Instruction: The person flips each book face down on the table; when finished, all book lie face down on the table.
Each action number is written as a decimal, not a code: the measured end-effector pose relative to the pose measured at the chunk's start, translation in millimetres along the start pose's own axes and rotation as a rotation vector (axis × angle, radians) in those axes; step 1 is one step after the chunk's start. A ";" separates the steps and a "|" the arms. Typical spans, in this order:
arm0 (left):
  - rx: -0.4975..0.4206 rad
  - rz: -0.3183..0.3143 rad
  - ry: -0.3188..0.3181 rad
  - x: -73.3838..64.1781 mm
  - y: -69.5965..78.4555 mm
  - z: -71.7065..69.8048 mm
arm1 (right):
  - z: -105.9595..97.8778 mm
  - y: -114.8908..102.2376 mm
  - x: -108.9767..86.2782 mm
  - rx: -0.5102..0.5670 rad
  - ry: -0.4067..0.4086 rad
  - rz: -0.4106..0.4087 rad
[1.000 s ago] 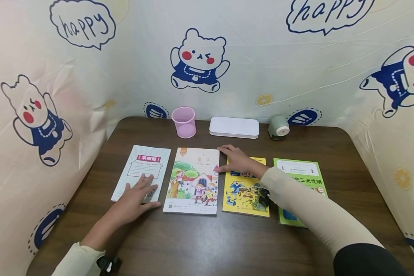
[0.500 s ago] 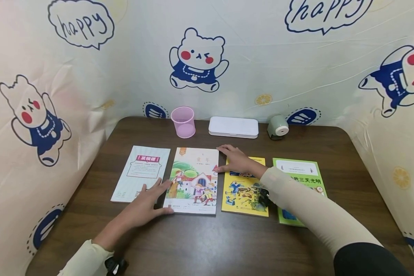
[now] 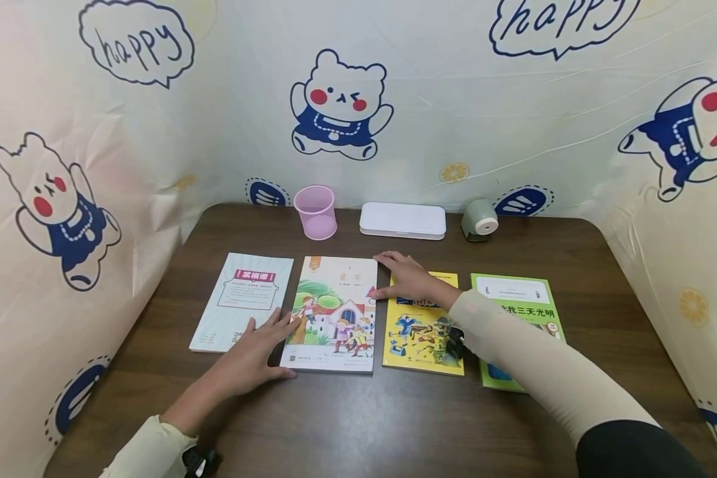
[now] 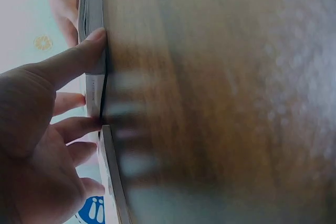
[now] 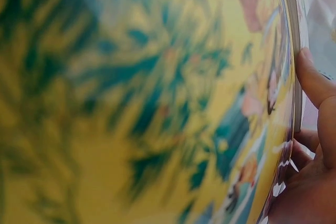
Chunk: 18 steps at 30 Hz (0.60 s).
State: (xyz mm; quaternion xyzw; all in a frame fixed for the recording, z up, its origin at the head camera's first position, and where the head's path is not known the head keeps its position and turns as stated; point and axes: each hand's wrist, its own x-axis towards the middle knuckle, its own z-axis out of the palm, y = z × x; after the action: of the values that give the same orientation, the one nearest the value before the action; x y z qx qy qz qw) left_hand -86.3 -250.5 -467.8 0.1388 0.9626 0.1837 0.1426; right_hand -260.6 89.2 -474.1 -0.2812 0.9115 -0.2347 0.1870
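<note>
In the head view, a white illustrated book (image 3: 333, 312) lies flat between my two hands. At its left edge rest the fingers of my left hand (image 3: 247, 362), with the thumb along the lower corner. The left wrist view shows the thumb (image 4: 79, 59) against the book's page edge. My right hand (image 3: 415, 282) touches the same book's right edge with spread thumb and fingertips, its palm over a yellow book (image 3: 415, 348). A light blue book (image 3: 247, 282) lies to the left, partly behind my left hand. The right forearm partly covers a green book (image 3: 516, 289).
Behind the books stand a pink cup (image 3: 315, 212), a flat white case (image 3: 403, 221) and a green-grey gadget (image 3: 480, 219). The brown table (image 3: 358, 425) ends at a cartoon-printed cloth (image 3: 430, 133) at the back and sides.
My left hand has shifted right, from on top of the light blue book to the white illustrated book's left edge. My right hand stays in place at the right edge.
</note>
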 end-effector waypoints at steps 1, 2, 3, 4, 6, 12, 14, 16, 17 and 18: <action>-0.005 0.000 0.000 0.0 0.1 0.0 | -0.1 -0.1 -0.1 -0.002 0.000 0.000; -0.012 0.001 0.001 0.0 0.1 0.1 | -0.2 -0.2 -0.1 -0.003 0.000 0.000; -0.021 0.001 0.002 -0.1 0.3 0.0 | -0.2 -0.2 0.0 -0.002 0.001 0.002; -0.032 -0.003 0.003 -0.2 0.5 -0.1 | 0.0 -0.2 0.2 -0.001 0.001 0.001; -0.065 -0.004 0.006 -0.6 0.7 -0.7 | 0.2 0.0 0.6 0.004 0.002 0.001; -0.155 -0.002 0.015 -1.3 0.3 -2.6 | 2.8 4.4 2.4 0.006 0.005 -0.015; -0.175 -0.003 0.017 -1.7 0.1 -3.4 | 4.1 6.5 3.5 0.006 0.006 -0.017; -0.199 -0.004 0.023 -2.5 0.4 -4.8 | 5.1 8.2 5.0 0.008 0.011 -0.019; -0.210 -0.004 0.025 -3.0 0.7 -5.6 | 5.8 9.2 5.9 0.007 0.011 -0.018; -0.215 -0.004 0.028 -3.5 1.1 -6.4 | 6.2 9.9 6.4 0.007 0.013 -0.019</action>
State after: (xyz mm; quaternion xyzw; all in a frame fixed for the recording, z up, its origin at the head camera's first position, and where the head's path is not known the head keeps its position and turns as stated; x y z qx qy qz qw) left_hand -84.9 -252.6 -461.0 0.1181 0.9395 0.2877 0.1435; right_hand -266.9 90.6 -485.7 -0.2876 0.9092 -0.2413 0.1801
